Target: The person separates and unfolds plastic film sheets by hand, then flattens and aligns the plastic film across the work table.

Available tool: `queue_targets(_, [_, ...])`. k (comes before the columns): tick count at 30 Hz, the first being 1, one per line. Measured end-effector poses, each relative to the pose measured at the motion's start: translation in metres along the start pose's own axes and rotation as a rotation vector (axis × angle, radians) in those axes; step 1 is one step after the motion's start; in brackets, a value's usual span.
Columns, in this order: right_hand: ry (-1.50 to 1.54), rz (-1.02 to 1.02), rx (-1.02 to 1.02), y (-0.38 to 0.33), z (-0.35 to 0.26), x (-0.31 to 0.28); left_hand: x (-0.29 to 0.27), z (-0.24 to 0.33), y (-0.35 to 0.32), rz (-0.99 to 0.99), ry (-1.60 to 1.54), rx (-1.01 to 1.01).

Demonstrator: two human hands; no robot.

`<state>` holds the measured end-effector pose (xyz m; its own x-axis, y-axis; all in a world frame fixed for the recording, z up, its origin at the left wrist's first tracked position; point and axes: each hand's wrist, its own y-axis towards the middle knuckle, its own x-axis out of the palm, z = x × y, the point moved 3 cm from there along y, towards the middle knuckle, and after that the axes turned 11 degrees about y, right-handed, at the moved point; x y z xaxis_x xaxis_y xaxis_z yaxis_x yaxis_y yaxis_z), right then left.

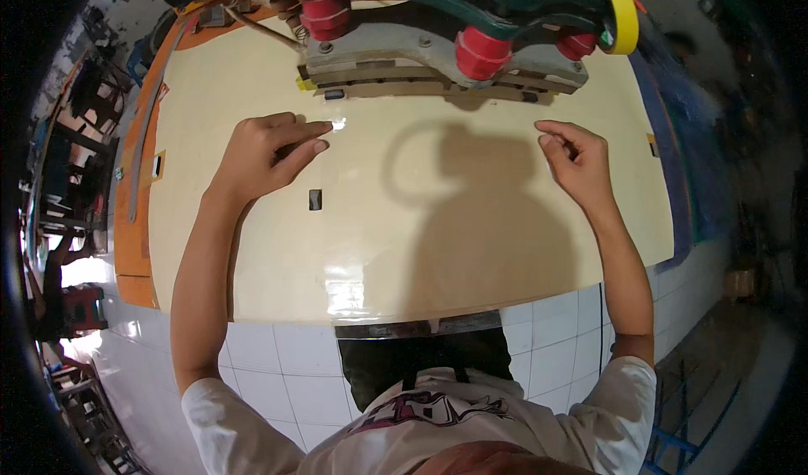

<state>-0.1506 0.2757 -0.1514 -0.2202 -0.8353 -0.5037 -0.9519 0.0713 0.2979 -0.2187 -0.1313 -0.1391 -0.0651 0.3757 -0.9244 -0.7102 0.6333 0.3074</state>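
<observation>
My left hand (275, 150) hovers at or rests on the cream-coloured table surface (278, 260), left of the machine's front edge. Its index finger points right, with the thumb apart below it, and nothing shows between them. Across the table, my right hand (581, 157) has its thumb and index finger drawn close together, the other fingers curled. Whether something thin lies in that pinch cannot be made out. Ahead of both hands stands a press-like machine (370, 53) with a grey metal base, a dark green arm and red knobs. A small black block (316, 200) lies just beyond my left fingertips, nearer to me.
Two more black pieces, one at the left (334, 95) and one at the right (529, 97), sit along the machine's front edge. A yellow tape roll (621, 14) hangs at its right. Orange board (135, 256) borders the table's left; blue sheeting (673, 164) hangs at the right.
</observation>
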Motion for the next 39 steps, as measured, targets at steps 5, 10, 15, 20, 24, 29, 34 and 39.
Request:
queue_targets(5, [-0.038,-0.019,-0.003,0.000,-0.005,0.001,0.002,0.001,0.001,0.076,-0.012,0.015])
queue_targets(10, [-0.060,-0.020,-0.032,0.002,-0.007,0.002,-0.002,0.003,0.000,0.004,-0.003,-0.014])
queue_targets(15, [-0.109,-0.021,-0.050,0.004,-0.011,0.002,0.002,0.000,0.000,0.084,-0.014,0.028])
queue_targets(20, [-0.194,-0.033,-0.105,0.004,-0.012,0.001,0.000,0.003,0.002,0.094,-0.008,0.043])
queue_targets(24, [-0.168,-0.015,-0.150,0.003,-0.015,0.001,0.003,0.003,0.000,0.108,-0.033,0.033])
queue_targets(29, [-0.273,-0.034,-0.202,0.002,-0.016,-0.002,-0.003,0.006,0.000,0.090,-0.022,0.020])
queue_targets(34, [-0.311,-0.063,-0.164,0.002,-0.020,0.000,-0.001,-0.001,0.001,-0.020,0.053,0.037])
queue_targets(39, [-0.307,-0.067,-0.149,0.002,-0.019,0.002,0.001,0.000,0.000,0.042,0.047,0.035])
